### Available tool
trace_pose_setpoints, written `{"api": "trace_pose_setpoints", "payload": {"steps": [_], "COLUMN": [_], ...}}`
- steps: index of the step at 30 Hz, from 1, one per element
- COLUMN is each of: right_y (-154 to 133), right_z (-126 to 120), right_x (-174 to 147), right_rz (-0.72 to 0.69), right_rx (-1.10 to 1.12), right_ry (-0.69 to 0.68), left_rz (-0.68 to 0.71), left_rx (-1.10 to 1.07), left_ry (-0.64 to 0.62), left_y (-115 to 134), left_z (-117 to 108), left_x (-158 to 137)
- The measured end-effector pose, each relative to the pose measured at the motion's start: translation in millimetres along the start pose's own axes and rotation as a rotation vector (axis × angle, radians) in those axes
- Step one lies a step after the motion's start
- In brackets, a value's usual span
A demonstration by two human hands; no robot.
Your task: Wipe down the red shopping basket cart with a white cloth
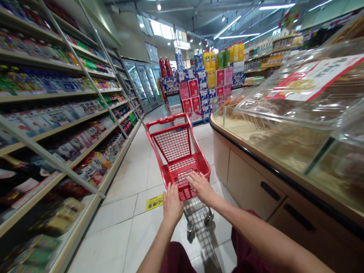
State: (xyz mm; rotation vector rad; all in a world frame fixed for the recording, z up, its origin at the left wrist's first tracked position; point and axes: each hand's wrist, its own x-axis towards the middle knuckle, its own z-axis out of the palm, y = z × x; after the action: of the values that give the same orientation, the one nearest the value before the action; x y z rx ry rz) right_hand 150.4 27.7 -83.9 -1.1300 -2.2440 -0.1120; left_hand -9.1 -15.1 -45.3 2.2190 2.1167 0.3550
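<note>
A red plastic shopping cart point(186, 167) stands in front of me, its basket holding nothing that I can see. My left hand point(173, 203) is on the near left corner of its rim, fingers bent over the edge. My right hand point(201, 187) reaches across the near edge of the basket, fingers curved over it into the inside. The thumbs and the underside of both grips are partly hidden. Below the basket two caster wheels point(190, 229) show on the tiled floor.
Drink shelves point(57, 94) line the left side. On the right stands a counter point(250, 167) with plastic-covered food trays. Ahead are stacked drink cartons point(195, 93) and glass-door fridges point(142, 83). A yellow floor sticker point(154, 203) lies left of the cart.
</note>
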Motion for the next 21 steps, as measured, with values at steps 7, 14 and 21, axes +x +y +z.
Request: {"api": "trace_pose_setpoints", "payload": {"steps": [7,14,21], "right_y": [41,33,28], "right_z": [-28,-21,-13], "right_x": [8,-8,-16], "right_rz": [-0.077,0.097,0.08], "right_rx": [-0.083,-0.091,-0.081], "right_ry": [-0.093,0.085,0.131], "left_rz": [0.071,0.097,0.118], "left_rx": [0.077,0.084,0.109], "left_ry": [-0.013,-0.032,-0.029], "left_y": [-2,12,16], "left_z": [-1,1,3], "left_x": [1,0,-3]}}
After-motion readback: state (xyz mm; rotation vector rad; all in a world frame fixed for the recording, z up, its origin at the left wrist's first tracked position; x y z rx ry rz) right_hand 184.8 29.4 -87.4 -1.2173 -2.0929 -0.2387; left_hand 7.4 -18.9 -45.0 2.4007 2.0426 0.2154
